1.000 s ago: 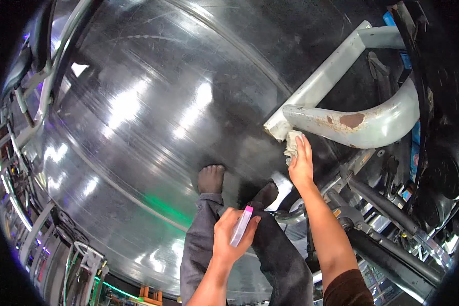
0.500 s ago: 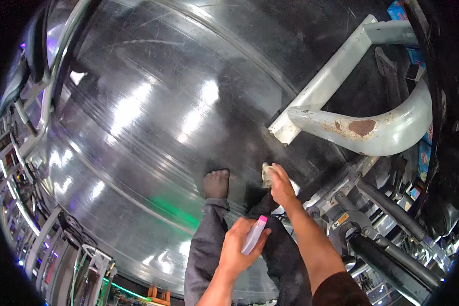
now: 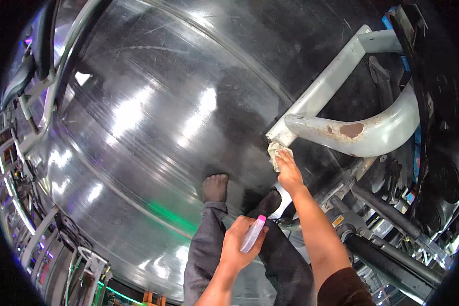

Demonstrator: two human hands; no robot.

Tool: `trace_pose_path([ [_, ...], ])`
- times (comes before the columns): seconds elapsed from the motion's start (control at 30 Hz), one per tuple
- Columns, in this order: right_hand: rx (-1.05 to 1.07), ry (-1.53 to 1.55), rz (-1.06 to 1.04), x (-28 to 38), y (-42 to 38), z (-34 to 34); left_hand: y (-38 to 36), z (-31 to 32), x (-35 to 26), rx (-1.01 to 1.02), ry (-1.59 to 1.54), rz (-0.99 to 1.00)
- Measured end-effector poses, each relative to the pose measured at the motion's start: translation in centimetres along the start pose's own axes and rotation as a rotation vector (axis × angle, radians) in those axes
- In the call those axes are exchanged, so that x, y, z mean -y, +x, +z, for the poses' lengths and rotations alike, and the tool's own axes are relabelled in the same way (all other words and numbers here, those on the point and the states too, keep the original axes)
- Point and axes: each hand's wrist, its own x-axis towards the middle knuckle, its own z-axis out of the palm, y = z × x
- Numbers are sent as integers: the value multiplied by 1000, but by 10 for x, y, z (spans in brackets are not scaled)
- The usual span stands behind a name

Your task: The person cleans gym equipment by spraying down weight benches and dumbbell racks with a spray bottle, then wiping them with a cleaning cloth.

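Note:
My left hand (image 3: 235, 246) is closed around a small translucent plastic bottle (image 3: 251, 237) with a pink top, held above my legs. My right hand (image 3: 290, 173) reaches forward with its fingers pressed on a crumpled off-white cloth (image 3: 276, 152). The cloth lies at the near end of a silver-grey metal base bar (image 3: 313, 97) and seems to touch it. Joined to that bar is a curved grey tube (image 3: 377, 133) with a rusty patch where the paint is gone.
Dark, shiny flooring (image 3: 153, 117) with raised seams spreads ahead and to the left. My feet (image 3: 215, 187) stand on it in dark socks. Black and metal machine parts (image 3: 372, 255) crowd the right side. More gym-like equipment (image 3: 33, 97) lines the left edge.
My right hand has moved forward with the cloth, up to the end of the grey bar. My left hand keeps the bottle in nearly the same place.

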Motion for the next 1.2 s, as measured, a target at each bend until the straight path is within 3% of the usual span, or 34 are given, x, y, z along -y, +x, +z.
trace_pose_path([
  [0.03,54,32,41,7,-1,-11,-1,1,0,0,-21,25],
  [0.13,-257,0,-208,32,22,-39,-2,-1,-1,5,-66,52],
  [0.17,-225,-70,-178,43,30,-55,-4,-2,-1,17,-76,50],
  [0.27,-252,-91,-150,9,48,-15,-6,-5,1,-15,-65,29],
  [0.5,221,-113,38,-12,-20,-4,-7,-5,-10,-43,-10,25],
  [0.67,-301,-577,-486,79,-10,-112,-13,7,-4,-44,-94,25],
  [0.73,-364,-658,-522,95,12,-153,-15,9,0,-59,-82,63],
  [0.87,-72,-1067,-244,75,64,-147,-15,10,-4,-58,-36,76],
  [0.9,-99,-1059,-223,66,74,-127,-16,8,-3,-61,-37,73],
  [1.0,100,-1149,-185,60,74,-92,-15,8,1,-77,-67,69],
  [1.2,110,-1312,-421,30,52,-96,-22,4,9,-100,-80,45],
])
